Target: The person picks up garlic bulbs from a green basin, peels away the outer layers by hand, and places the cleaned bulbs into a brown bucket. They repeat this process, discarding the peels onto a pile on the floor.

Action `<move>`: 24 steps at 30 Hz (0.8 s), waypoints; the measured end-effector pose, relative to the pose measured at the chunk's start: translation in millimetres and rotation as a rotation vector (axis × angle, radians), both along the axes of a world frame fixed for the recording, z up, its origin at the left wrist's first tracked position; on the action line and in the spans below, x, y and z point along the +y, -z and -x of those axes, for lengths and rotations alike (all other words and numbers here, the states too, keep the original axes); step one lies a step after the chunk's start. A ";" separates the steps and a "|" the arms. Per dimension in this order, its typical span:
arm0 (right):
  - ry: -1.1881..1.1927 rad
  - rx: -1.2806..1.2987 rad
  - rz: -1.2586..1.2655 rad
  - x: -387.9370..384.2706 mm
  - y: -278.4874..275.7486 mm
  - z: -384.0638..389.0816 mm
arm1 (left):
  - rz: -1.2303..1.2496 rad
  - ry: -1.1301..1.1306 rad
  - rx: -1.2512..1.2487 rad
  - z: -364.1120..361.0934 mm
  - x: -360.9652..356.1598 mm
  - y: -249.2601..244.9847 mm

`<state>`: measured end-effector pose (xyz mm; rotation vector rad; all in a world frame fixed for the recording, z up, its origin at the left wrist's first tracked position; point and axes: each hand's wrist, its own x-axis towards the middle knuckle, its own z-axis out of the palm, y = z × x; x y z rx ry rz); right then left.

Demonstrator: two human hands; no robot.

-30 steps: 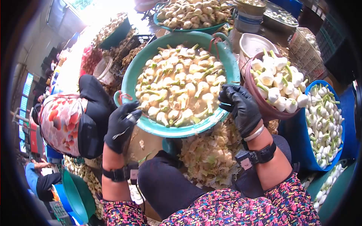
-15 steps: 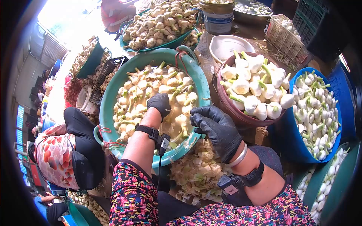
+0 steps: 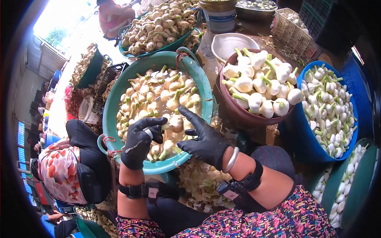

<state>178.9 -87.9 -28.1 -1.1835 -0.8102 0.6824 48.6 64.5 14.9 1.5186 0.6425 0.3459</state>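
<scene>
Garlic bulb [image 3: 176,124], long axis unclear, between curled left hand [image 3: 137,142], its hold uncertain, and wide-spread right hand [image 3: 210,146].

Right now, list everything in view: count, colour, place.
Teal basin: one, teal, centre
Basin bulbs: many, cream, inside teal basin
Maroon tub: one, maroon, centre-right, heaped with white bulbs
Blue tub: one, blue, right, full of slim bulbs
Green container: at least one, green, lower right
Heaped basin: one, green, top
White basin: one, white, behind maroon tub
Bucket: one, pale and blue, top
Metal pan: one, grey, top right
Crate: one, beige, upper right
Peel heap: one, pale, below teal basin
People: at least three, varied clothing, left and top
Far clutter: count unclear, mixed, left
Wrist straps: two, black, forearms
Left hand: one, black-gloved, over teal basin
Right hand: one, black-gloved, over teal basin
</scene>
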 end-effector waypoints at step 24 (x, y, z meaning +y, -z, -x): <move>-0.256 0.524 0.023 -7.5 0.7 20.0 | 0.136 -0.204 -0.175 22.8 -58.0 34.3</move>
